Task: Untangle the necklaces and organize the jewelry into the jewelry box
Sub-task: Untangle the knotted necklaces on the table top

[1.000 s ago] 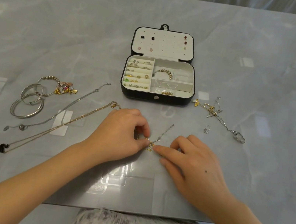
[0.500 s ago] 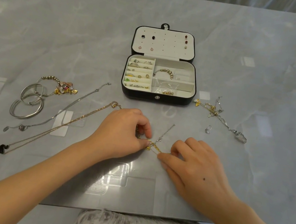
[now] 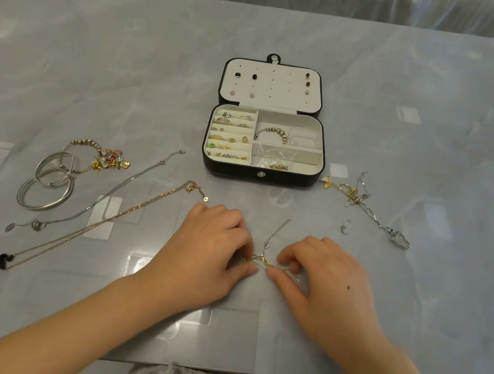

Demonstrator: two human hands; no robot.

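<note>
Pinching gold chain [image 3: 257, 259], left hand [image 3: 209, 255] and right hand [image 3: 321, 282] — long axis left-right, silver tail [image 3: 277, 233] angling toward jewelry box [image 3: 260, 175].

The jewelry box [image 3: 260, 174] stands open in the middle of the bench [image 3: 128, 71], and its lid [image 3: 270, 90] lies flat behind it. Far to the left lie the bangles [image 3: 45, 187], with a charm bracelet [image 3: 95, 153] just behind them. Between these and the box, a first necklace [image 3: 130, 181] and a second necklace [image 3: 125, 213] lie diagonally, side by side. Right of the box is a chain tangle [image 3: 357, 197], with a small loose piece [image 3: 345, 227] before it. In front of the box, a short chain [image 3: 260, 258] lies between the left grip [image 3: 206, 251] and the right grip [image 3: 328, 280], and both pinch it.
</note>
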